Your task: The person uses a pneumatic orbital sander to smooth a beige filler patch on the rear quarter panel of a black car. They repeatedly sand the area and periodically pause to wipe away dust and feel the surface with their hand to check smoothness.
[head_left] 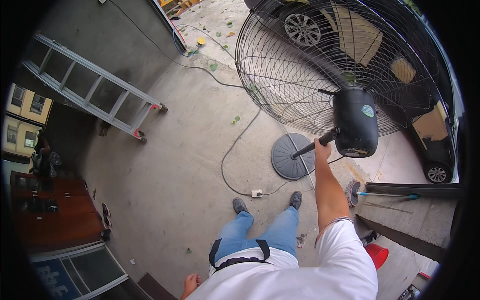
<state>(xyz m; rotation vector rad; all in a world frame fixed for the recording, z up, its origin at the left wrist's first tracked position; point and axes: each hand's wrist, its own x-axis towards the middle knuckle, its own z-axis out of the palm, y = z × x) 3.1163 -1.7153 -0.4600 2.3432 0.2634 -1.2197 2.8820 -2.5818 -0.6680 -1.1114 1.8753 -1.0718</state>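
The right hand (322,146) is closed around the black pole (314,146) of a pedestal fan (340,75), just below the motor housing (356,122); fingers are wrapped fully, no gap visible. The left hand (190,284) is seen only partly at the lower edge, beside the hip; whether it is open or closed cannot be told. The fan stands on concrete ahead of the feet, its round grey base (287,160) flat on the ground, wire cage large and tilted toward the camera. A cable (232,150) runs to a white socket (256,193) near the shoes. A ladder (95,90) lies at left.

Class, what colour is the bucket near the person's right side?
Red; the bucket shows in the head view, lower right.
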